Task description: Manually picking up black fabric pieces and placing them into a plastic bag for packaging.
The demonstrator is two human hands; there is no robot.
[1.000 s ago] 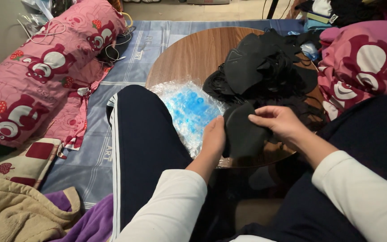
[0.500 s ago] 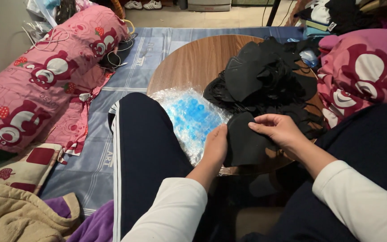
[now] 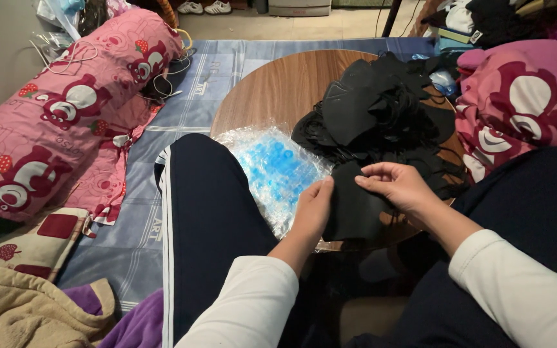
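— Where's the black fabric piece (image 3: 354, 207)?

— At the near edge of the round wooden table (image 3: 278, 87), held between both hands. The left hand (image 3: 312, 207) lies flat along its left side; the right hand (image 3: 400, 185) pinches its top edge.

— Handling it well?

— I'd keep the edges level and the cloth taut.

— What crowds it?

— The black pile (image 3: 381, 113) just beyond could snag it; a clear bag of blue bits (image 3: 272, 166) lies left, and a pink printed bolster (image 3: 59, 116) far left.
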